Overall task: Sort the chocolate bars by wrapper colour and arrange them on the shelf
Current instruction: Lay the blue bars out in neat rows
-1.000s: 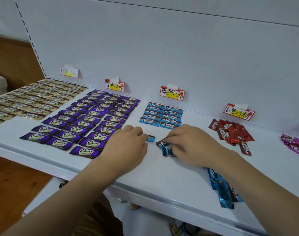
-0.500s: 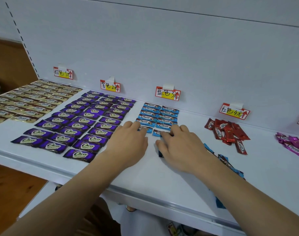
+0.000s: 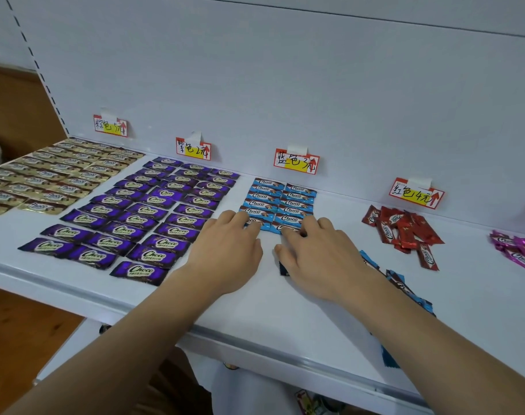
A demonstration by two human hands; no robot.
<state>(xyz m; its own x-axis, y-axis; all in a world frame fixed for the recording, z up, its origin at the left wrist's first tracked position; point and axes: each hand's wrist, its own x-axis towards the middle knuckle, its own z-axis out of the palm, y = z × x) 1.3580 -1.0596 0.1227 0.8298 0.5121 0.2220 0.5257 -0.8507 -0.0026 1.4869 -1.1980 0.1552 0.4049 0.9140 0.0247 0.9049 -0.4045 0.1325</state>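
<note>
A: Broadly, a smooth white shelf (image 3: 285, 307) with a rounded front lip carries everything, a flat pale back panel (image 3: 315, 85) rising behind it.

B: And the biggest groups?

A: The purple bars (image 3: 153, 217), glossy crinkle-edged wrappers printed "Choco", lie in three tidy columns. Left of them the gold-brown bars (image 3: 54, 178) fill the shelf's end in neat rows.

B: The blue ones?

A: The blue bars (image 3: 282, 202) form two short columns against the back panel, same "Choco" print. Loose blue bars (image 3: 404, 283) lie partly hidden under the right forearm, running to the front lip.

B: Hands?

A: The left hand (image 3: 225, 253) lies flat, fingers together, tips pressing the nearest bar of the left blue column. The right hand (image 3: 321, 259) is also flat, fingertips on the nearest bar of the right column; a dark wrapper corner shows under its palm, and I cannot tell whether it is held.

B: Smaller things?

A: A jumbled heap of red bars (image 3: 404, 232), some magenta bars (image 3: 518, 250) at the right edge, and handwritten price tags (image 3: 297, 161) with red arrows taped to the panel.

B: Free room?

A: Bare shelf between the blue columns and the red heap.
</note>
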